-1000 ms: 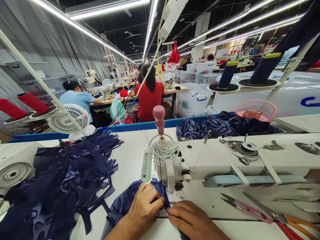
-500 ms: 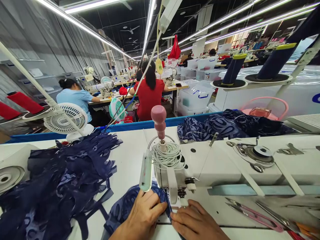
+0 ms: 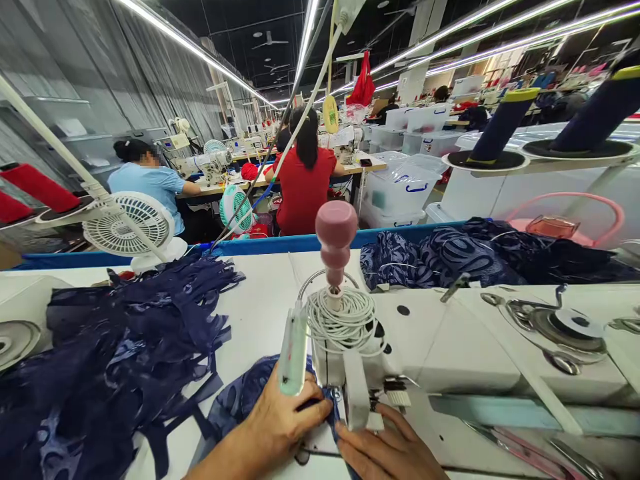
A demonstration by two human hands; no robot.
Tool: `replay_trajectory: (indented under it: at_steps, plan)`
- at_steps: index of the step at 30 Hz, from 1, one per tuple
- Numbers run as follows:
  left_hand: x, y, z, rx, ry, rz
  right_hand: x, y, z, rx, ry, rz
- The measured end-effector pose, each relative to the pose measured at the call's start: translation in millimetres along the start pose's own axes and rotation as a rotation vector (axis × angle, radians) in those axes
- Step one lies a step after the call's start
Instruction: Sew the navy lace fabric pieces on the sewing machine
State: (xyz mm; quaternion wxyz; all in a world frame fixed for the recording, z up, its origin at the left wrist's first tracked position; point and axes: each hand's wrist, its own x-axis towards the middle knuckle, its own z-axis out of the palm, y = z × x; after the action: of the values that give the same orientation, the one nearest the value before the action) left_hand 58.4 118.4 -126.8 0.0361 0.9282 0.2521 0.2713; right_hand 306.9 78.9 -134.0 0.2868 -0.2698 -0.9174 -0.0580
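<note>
1. At far left, matte red thread cones [image 3: 43, 187] lean on a stand, beside a round white plastic fan [image 3: 129, 223].
2. Below them sprawls a loose heap of sheer navy fabric strips [image 3: 115, 360], frayed into ribbons.
3. Next, a soft navy cloth with a looping tonal pattern [image 3: 237, 400] lies gathered on the white tabletop, its edge running toward the needle area.
4. The left hand [image 3: 285, 417] presses on it, fingers bent close together, thumb stretched to the edge; I can't tell whether they pinch.
5. A pale-green translucent strip [image 3: 293, 350] blocks part of that hand; its small marks are unreadable.
6. A smooth pink bulbous knob [image 3: 336, 233] rises above coiled white cord [image 3: 345, 323] on the glossy white sewing machine [image 3: 470, 353], whose head hides some stitching space.
7. The right hand [image 3: 383, 450] touches the cloth's edge, fingers slightly parted; its thumb is hidden.
8. Farther right lie blurred pink-handled snips [image 3: 530, 453], below ridged navy thread cones [image 3: 505, 130].
</note>
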Motion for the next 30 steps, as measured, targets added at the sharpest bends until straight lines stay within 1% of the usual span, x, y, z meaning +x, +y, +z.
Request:
replay_trajectory:
  at_steps: [1,2,5,7,9,12,15,17,20,22,25,28,30]
  plan:
    - [1,-2,-0.5,-0.010,-0.016,-0.002,-1,2,2,-0.024,-0.037,-0.031]
    - [2,-2,-0.9,-0.021,-0.020,-0.016,-3,3,5,-0.049,-0.035,-0.047]
    - [7,10,-0.9,-0.055,0.035,-0.148,-9,3,21,-0.098,0.096,-0.024]
    - [8,21,0.4,-0.017,0.097,-0.214,-12,1,28,-0.070,0.149,0.012]
    - [6,29,1.6,0.065,0.129,-0.200,-11,-3,28,-0.016,0.125,0.043]
    - [1,33,1.5,0.127,0.143,-0.173,-5,-8,21,0.027,0.108,0.077]
    - [0,33,1.6,0.134,0.183,-0.183,1,-10,14,0.044,0.143,0.069]
    - [2,35,3.2,0.165,0.229,-0.151,4,-11,10,0.045,0.169,0.083]
    - [7,37,5.3,0.205,0.258,-0.094,5,-12,3,0.021,0.114,0.080]
    - [8,37,5.2,0.223,0.264,-0.078,5,-13,2,0.009,0.103,0.073]
    - [6,32,4.8,0.230,0.261,-0.058,2,-13,10,0.000,0.151,0.091]
    - [3,20,6.6,0.213,0.190,-0.097,-6,-6,24,-0.055,0.138,0.062]
    - [3,13,8.6,0.202,0.130,-0.131,-11,1,30,-0.092,0.096,0.018]
